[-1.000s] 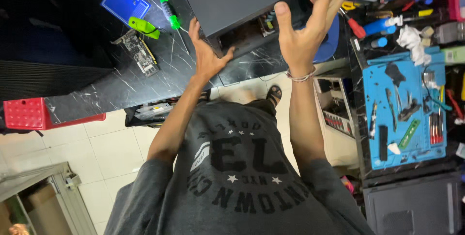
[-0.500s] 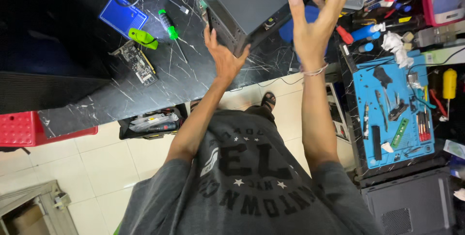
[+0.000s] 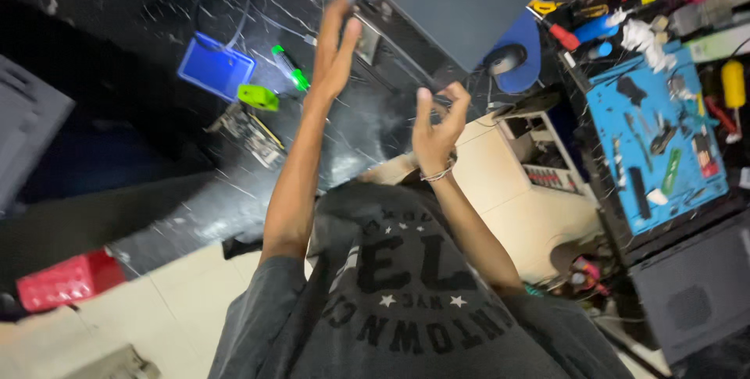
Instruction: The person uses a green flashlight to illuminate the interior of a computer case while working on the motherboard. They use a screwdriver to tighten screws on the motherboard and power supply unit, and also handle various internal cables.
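Two hands: both raised over the black marble-patterned bench, neither closed on anything.
Left hand: fingers straight, palm flat, fingertips at the lower left edge of the dark grey computer case; touching it or just short, cannot tell.
Right hand: fingers loosely curled, holding nothing, below the case's lower edge and apart from it; bracelet at the wrist.
Case: tilted at the top of view, its open underside facing the hands.
Left of left hand: green screwdriver, lime-green tool, blue tray, circuit board, all near; bare benchtop beyond.
Right side: blue mouse pad with mouse, then blue mat crowded with small tools.
Bench edge: runs just below the hands; pale floor tiles underneath.
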